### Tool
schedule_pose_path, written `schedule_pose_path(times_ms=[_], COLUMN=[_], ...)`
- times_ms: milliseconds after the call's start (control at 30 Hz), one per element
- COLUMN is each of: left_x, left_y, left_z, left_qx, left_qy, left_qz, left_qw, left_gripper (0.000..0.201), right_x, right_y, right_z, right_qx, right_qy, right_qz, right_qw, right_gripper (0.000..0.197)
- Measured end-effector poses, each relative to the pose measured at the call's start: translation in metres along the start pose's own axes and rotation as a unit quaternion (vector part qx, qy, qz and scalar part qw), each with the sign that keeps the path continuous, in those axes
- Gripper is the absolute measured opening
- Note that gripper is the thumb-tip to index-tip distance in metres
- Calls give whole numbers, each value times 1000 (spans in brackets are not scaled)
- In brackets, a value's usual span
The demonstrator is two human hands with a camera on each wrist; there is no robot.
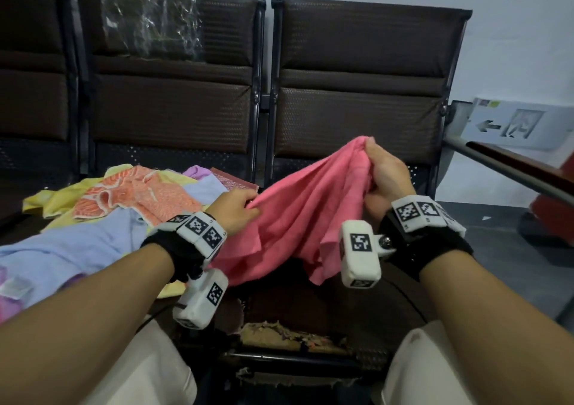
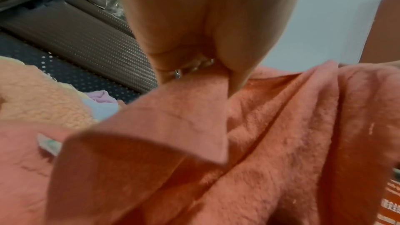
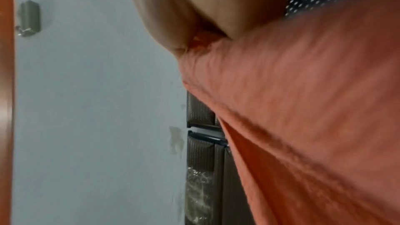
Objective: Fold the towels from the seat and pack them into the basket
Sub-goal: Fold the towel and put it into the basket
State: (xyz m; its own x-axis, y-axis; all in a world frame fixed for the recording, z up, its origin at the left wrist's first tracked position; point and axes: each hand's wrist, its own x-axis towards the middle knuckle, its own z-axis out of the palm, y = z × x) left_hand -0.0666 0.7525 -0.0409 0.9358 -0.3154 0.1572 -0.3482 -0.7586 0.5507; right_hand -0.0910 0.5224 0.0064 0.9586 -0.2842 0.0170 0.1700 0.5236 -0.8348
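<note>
Pink towel [image 1: 306, 206] bunched, corners hidden inside both grips.

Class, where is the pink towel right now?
Head view, centre: the pink towel hangs between the left hand and right hand, right of the towel pile.

Black wrist straps [image 1: 183, 249], white marker-tagged camera blocks [image 1: 360, 254], cream trousers [image 1: 146, 370], ring [image 2: 178, 74] on fingers.
</note>
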Motion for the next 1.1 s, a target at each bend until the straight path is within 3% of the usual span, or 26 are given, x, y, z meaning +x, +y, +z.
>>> schedule_pose_path(times_ms=[100, 200, 267, 367, 433, 500, 600, 700, 767, 800, 833, 867, 933, 1033, 1100], left_x=[-1, -2, -3, -2, 1, 3, 4, 2, 0, 0, -2, -2, -3, -1, 1], left_y=[-1, 6, 13, 21, 26, 30, 29, 27, 25, 24, 24, 23, 25, 31, 35], left_z=[2, 5, 10, 18, 23, 24, 20, 15, 14, 13, 12, 12, 8, -1, -7], left_qx=[-9, -38, -48, -112, -166, -196, -219, -228, -249, -265, -284, -300, -326, -369, -411], left_qy=[-21, -57, -74, -63, -31, -12, -44, -82, -96, -99, -98, -92, -59, 1, 27], left_qz=[-40, -38, -41, -80, -120, -139, -136, -132, -146, -153, -162, -170, -175, -140, -119], left_qw=[999, 997, 995, 988, 978, 971, 965, 961, 953, 947, 940, 934, 927, 919, 904], left_gripper=[4, 16, 26, 37, 38, 33, 26, 16, 7, 17, 26, 32, 33, 20, 17], right_x=[5, 4, 0, 0, 1, 3, 3, -2, -3, -2, -2, 0, 3, -1, -9], right_y=[5, 25, 42, 63, 71, 80, 87, 89, 90, 89, 87, 85, 79, 68, 57], right_z=[-20, -34, -38, -45, -50, -56, -61, -63, -60, -56, -52, -47, -37, -13, 6], right_qx=[-63, -168, -241, -358, -475, -602, -737, -819, -847, -855, -853, -838, -771, -586, -449], right_qy=[-1, 5, -29, -94, -141, -162, -164, -204, -216, -210, -199, -182, -148, -108, -101], right_qz=[-16, 37, 84, 152, 180, 177, 137, 87, 81, 82, 75, 65, 15, -74, -167], right_qw=[998, 985, 966, 916, 849, 762, 641, 529, 479, 468, 477, 511, 619, 799, 872], right_gripper=[6, 54, 67, 71, 67, 63, 57, 28, 24, 17, 13, 14, 16, 18, 18])
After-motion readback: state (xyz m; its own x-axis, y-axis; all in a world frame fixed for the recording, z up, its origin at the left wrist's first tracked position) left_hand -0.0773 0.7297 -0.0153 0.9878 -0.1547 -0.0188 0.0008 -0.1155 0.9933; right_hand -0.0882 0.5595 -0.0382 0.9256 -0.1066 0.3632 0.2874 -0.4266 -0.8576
